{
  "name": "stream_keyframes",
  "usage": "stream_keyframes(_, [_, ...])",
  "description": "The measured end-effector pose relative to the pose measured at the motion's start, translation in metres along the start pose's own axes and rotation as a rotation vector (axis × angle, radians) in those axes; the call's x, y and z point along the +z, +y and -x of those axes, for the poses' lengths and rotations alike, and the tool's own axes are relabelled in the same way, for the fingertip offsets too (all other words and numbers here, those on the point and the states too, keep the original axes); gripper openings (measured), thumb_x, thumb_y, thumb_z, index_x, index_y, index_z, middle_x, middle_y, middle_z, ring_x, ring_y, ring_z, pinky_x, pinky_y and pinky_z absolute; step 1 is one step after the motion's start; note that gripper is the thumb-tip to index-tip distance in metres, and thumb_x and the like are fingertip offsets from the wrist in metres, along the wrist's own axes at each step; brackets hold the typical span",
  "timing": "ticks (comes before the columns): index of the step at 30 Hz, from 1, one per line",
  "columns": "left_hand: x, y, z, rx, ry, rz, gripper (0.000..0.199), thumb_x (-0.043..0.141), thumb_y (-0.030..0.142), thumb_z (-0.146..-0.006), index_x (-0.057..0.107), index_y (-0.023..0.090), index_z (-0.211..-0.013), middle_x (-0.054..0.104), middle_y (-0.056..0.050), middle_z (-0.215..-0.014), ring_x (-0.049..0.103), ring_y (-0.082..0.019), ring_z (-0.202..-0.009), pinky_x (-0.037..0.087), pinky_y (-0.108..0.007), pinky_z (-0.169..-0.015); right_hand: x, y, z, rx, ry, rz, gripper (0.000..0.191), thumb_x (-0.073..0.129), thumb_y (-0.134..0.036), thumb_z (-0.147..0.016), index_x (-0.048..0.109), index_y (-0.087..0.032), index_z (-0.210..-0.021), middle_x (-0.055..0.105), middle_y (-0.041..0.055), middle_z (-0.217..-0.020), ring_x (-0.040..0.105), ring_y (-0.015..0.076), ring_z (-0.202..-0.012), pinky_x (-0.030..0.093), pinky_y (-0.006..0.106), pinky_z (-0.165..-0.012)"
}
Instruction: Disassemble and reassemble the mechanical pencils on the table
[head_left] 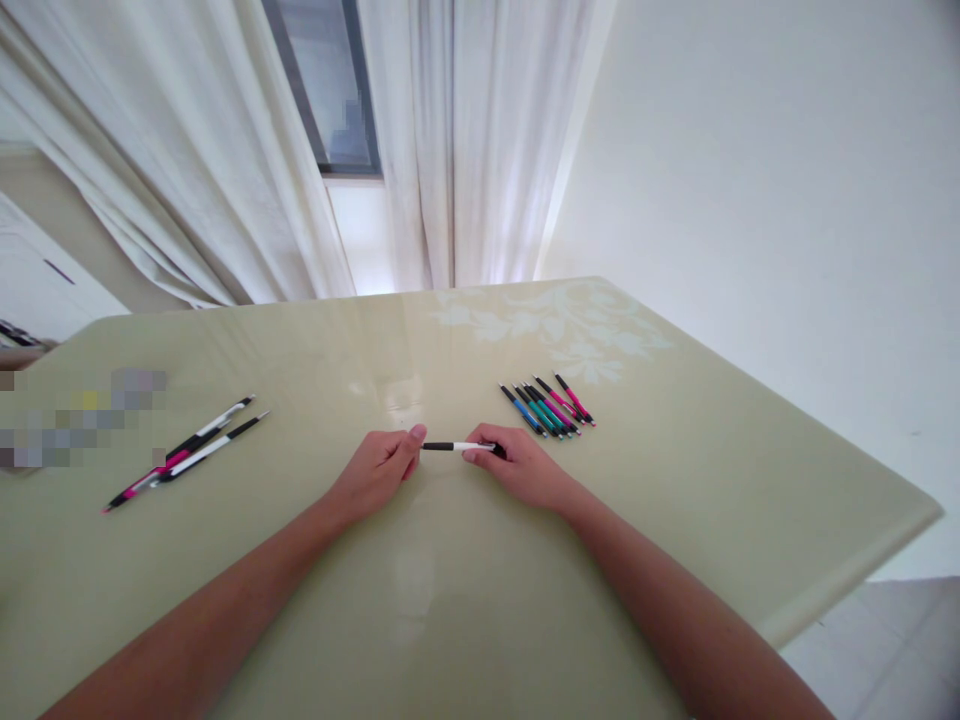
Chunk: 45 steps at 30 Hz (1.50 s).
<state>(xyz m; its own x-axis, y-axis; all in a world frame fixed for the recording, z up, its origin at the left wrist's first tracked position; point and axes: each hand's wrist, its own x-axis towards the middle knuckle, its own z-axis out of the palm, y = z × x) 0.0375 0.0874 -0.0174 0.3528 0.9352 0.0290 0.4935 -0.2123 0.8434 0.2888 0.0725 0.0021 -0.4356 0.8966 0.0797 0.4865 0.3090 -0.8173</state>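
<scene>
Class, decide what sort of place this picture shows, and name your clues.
Probably a room in a home, though a small office is possible: long pale curtains, a dark-framed window, and a glossy table with a white floral pattern.

Black-and-white pen point(456, 446) partly hidden by the right hand point(516, 463), and pixelated items point(86, 422) at far left, indistinct.

Soft, even light, apparently daylight, glows through long cream fabric curtains point(487, 150) at the far side and lays pale streaks of glare down a glossy light-green tabletop point(675, 480), with only faint shadows along the bare forearms. Wide-angle stretch slants the smooth white wall point(787, 200) toward a darkened upper-right corner, while a blocky grey pixelated patch point(82, 430) breaks up the left edge.
</scene>
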Motion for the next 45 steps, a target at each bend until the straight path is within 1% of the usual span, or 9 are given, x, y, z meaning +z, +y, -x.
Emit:
stream_keyframes(4, [-0.0007,0.0037,-0.0005,0.021,0.030,0.002,0.060,0.035,0.057,-0.105,0.049,0.019,-0.061,0.045,0.003,-0.055,0.041,-0.013,-0.054,0.031,-0.027,-0.054,0.0004,0.0016,0.0005,-0.003,0.007,-0.010,0.023,0.059,-0.038,-0.101,0.068,-0.019,-0.090,0.059,-0.0027,-0.075,0.051,0.0140,-0.072,0.035,0.025,-0.065])
stream_keyframes(9, [0.0006,0.0054,-0.0015,0.074,0.077,0.037,0.030,0.051,0.049,-0.101,0.060,0.021,-0.093,0.051,0.004,-0.069,0.046,-0.014,-0.062,0.035,-0.025,-0.058,0.0009,0.0025,-0.0001,0.011,0.021,-0.015,0.025,0.058,-0.039,-0.101,0.066,-0.018,-0.089,0.058,-0.0028,-0.075,0.051,0.0141,-0.072,0.036,0.025,-0.065])
stream_keyframes(13, [0.0017,0.0034,-0.0012,0.060,0.098,0.125,0.031,0.057,0.048,-0.098,0.059,0.022,-0.114,0.050,0.005,-0.071,0.048,-0.015,-0.063,0.036,-0.024,-0.056,0.0007,0.0016,-0.0008,0.021,0.028,-0.016,0.028,0.056,-0.041,-0.102,0.065,-0.018,-0.089,0.058,-0.0023,-0.076,0.052,0.0144,-0.074,0.036,0.025,-0.066])
stream_keyframes(20, [-0.0015,0.0057,-0.0012,0.060,0.104,0.004,0.039,0.044,0.051,-0.103,0.061,0.019,-0.088,0.049,0.004,-0.066,0.044,-0.014,-0.060,0.033,-0.025,-0.056,0.0003,0.0016,-0.0003,0.014,0.026,-0.017,0.033,0.053,-0.046,-0.103,0.064,-0.018,-0.089,0.058,-0.0019,-0.076,0.051,0.0149,-0.073,0.037,0.025,-0.066])
stream_keyframes(26, [-0.0014,0.0020,-0.0036,0.111,0.137,0.029,0.029,0.054,0.047,-0.099,0.064,0.020,-0.098,0.048,0.004,-0.067,0.045,-0.015,-0.062,0.034,-0.025,-0.057,0.0006,0.0036,0.0000,0.019,0.027,-0.032,0.029,0.055,-0.044,-0.102,0.065,-0.018,-0.092,0.059,-0.0016,-0.078,0.052,0.0151,-0.075,0.037,0.025,-0.067])
stream_keyframes(30, [-0.0015,0.0011,-0.0035,0.131,0.180,0.056,0.027,0.059,0.045,-0.097,0.067,0.020,-0.100,0.056,0.002,-0.073,0.048,-0.014,-0.064,0.037,-0.025,-0.058,-0.0005,0.0033,0.0007,0.011,0.026,-0.046,0.028,0.055,-0.042,-0.103,0.064,-0.019,-0.090,0.057,-0.0028,-0.076,0.051,0.0144,-0.074,0.036,0.025,-0.066])
stream_keyframes(34, [-0.0004,0.0019,-0.0013,0.174,0.113,0.051,0.031,0.066,0.043,-0.094,0.068,0.022,-0.117,0.066,0.000,-0.088,0.053,-0.014,-0.067,0.043,-0.025,-0.061,-0.0013,0.0013,0.0012,0.005,0.004,-0.026,0.031,0.053,-0.043,-0.104,0.066,-0.018,-0.090,0.058,-0.0024,-0.076,0.052,0.0144,-0.073,0.036,0.025,-0.066])
stream_keyframes(38, [0.0003,0.0022,0.0009,0.250,0.103,-0.104,0.023,0.059,0.040,-0.099,0.073,0.022,-0.106,0.066,-0.001,-0.084,0.055,-0.015,-0.069,0.043,-0.026,-0.065,-0.0003,0.0015,0.0006,-0.020,-0.014,0.006,0.032,0.053,-0.043,-0.104,0.068,-0.018,-0.089,0.060,-0.0017,-0.076,0.053,0.0149,-0.073,0.036,0.025,-0.066])
stream_keyframes(45, [0.0027,0.0039,0.0020,0.290,0.055,-0.215,0.026,0.047,0.038,-0.105,0.066,0.022,-0.107,0.064,-0.002,-0.088,0.056,-0.017,-0.074,0.043,-0.028,-0.070,0.0016,0.0034,-0.0003,-0.027,-0.020,0.073,0.031,0.053,-0.041,-0.104,0.071,-0.019,-0.092,0.067,0.0005,-0.080,0.057,0.0162,-0.074,0.037,0.025,-0.067])
